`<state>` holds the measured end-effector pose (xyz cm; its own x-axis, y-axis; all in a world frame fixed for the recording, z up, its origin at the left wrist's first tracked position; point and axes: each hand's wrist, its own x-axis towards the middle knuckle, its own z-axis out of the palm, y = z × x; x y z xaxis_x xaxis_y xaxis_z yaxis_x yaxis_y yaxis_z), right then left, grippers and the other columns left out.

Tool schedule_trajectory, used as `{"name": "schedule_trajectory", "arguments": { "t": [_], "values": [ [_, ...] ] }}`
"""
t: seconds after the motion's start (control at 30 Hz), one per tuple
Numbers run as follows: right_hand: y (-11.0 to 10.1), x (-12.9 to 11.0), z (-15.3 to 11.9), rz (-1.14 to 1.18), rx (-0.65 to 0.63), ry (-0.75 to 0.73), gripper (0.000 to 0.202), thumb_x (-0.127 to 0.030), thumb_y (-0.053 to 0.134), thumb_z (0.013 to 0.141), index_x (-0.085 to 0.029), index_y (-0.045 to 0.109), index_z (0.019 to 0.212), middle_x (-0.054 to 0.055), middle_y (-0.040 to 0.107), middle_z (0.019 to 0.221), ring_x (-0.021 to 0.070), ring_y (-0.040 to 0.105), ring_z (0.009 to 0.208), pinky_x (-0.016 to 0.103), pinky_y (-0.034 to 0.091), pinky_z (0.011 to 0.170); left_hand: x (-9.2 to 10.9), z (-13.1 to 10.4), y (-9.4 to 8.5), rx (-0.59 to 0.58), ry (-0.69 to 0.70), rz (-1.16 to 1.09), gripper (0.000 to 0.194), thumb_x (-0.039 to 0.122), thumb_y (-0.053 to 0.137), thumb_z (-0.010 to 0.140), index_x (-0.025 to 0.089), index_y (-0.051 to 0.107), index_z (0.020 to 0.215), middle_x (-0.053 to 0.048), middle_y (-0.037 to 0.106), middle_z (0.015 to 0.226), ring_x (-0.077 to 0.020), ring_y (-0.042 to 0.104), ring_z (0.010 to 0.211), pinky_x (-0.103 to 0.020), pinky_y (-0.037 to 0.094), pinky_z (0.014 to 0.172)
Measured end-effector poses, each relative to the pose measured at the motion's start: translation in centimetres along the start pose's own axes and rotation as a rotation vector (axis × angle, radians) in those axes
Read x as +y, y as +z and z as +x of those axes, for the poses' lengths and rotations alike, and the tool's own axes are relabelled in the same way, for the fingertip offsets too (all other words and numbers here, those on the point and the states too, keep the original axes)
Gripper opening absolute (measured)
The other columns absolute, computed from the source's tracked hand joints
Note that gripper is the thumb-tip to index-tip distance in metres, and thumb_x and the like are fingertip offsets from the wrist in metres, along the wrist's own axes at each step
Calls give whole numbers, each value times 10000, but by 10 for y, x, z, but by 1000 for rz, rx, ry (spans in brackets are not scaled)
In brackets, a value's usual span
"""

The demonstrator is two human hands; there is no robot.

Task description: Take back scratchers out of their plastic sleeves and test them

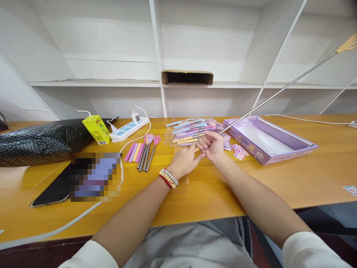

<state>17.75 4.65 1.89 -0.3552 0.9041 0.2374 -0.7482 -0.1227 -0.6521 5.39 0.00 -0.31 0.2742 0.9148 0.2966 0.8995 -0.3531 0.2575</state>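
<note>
A telescopic back scratcher (294, 80) with a yellow claw reaches from my hands up to the far right, its metal rod drawn out long. My left hand (183, 160), with bead bracelets on the wrist, is closed around its yellow handle end. My right hand (214, 146) is wrapped around it just beyond, fingers curled. Behind my hands lies a pile of bagged back scratchers (189, 128) in blue, purple and yellow. To the left are short metal rods with pink and purple claws (150, 149), beside a row of coloured handles (134, 152).
An open purple box (290, 150) and small pink cards (240, 152) lie on the right. A power strip (129, 129), yellow drink carton (96, 129), black wrapped bundle (47, 141) and dark phone-like slab (57, 186) occupy the left. A white cable (83, 214) crosses the table.
</note>
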Motion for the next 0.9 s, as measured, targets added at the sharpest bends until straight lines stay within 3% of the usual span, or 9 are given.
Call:
{"name": "schedule_trajectory", "arguments": {
  "t": [0.23, 0.53, 0.7, 0.9],
  "values": [
    [3, 1, -3, -15, -22, 36, 472, -233, 571, 659, -177, 142, 471, -69, 164, 372, 49, 206, 335, 219, 208, 363, 1, 0, 1, -34, -63, -20, 499, 586, 337, 848, 190, 510, 1100, -91, 655, 854, -262, 632, 794, -325, 444, 653],
    [14, -1, -5, -124, 106, -137, 566, -100, 643, 558, -189, 84, 541, -110, 157, 378, 17, 147, 307, 193, 147, 327, 13, 3, -2, 24, -101, -56, 409, 499, 366, 871, 184, 607, 977, -98, 661, 846, -246, 629, 828, -318, 444, 696],
    [21, -3, -7, -121, 129, -176, 575, -98, 647, 545, -192, 79, 548, -115, 168, 377, 11, 154, 295, 184, 143, 316, 18, 3, -8, 62, -52, -141, 357, 431, 405, 877, 188, 584, 1065, -90, 655, 960, -221, 614, 897, -298, 436, 741],
    [25, -5, -8, -123, 168, -194, 593, -119, 663, 535, -193, 76, 566, -121, 160, 374, 10, 159, 289, 177, 141, 305, 17, 2, -7, 97, -53, -137, 420, 486, 364, 877, 208, 579, 1107, -100, 647, 1019, -234, 613, 896, -307, 434, 707]
  ]
}}
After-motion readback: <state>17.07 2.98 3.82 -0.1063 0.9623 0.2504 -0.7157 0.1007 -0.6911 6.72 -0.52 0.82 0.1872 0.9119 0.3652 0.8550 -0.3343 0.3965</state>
